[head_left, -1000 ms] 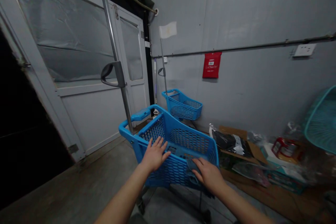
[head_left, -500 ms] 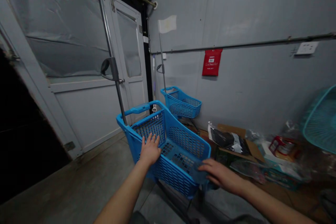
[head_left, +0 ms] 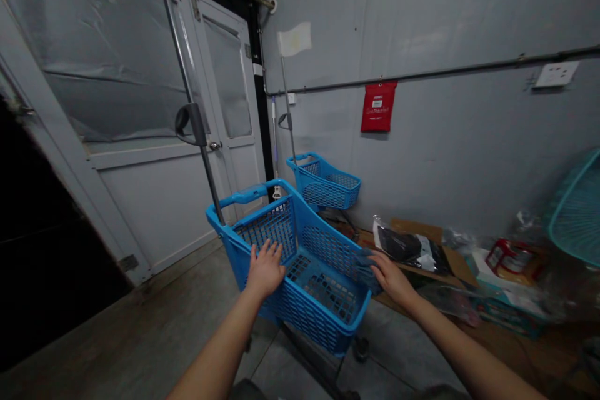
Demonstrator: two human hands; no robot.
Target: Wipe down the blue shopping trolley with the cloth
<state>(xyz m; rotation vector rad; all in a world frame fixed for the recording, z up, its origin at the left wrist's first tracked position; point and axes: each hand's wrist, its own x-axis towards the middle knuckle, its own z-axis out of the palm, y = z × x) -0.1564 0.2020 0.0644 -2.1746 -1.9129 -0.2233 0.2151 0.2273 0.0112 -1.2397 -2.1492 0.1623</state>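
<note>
A blue plastic basket cart (head_left: 323, 324) stands on the concrete floor right in front of me, empty inside. My left hand (head_left: 265, 269) rests flat on its near left rim, fingers stretched and apart, holding nothing. My right hand (head_left: 392, 276) is at the basket's right side wall and presses a small grey-blue cloth (head_left: 368, 262) against the outside of it. A metal pole with a grey grip (head_left: 189, 126) rises from the cart's back left corner.
A second blue basket cart (head_left: 325, 182) with a white flag stands by the grey wall. White doors (head_left: 159, 200) are on the left. Flattened cardboard with bagged goods (head_left: 412, 247), a red tin (head_left: 510, 259) and a teal fan (head_left: 577, 212) lie to the right.
My right hand with the cloth has slid from the basket's near front edge round to its right side. The cart has turned slightly and my left hand has stayed on the rim.
</note>
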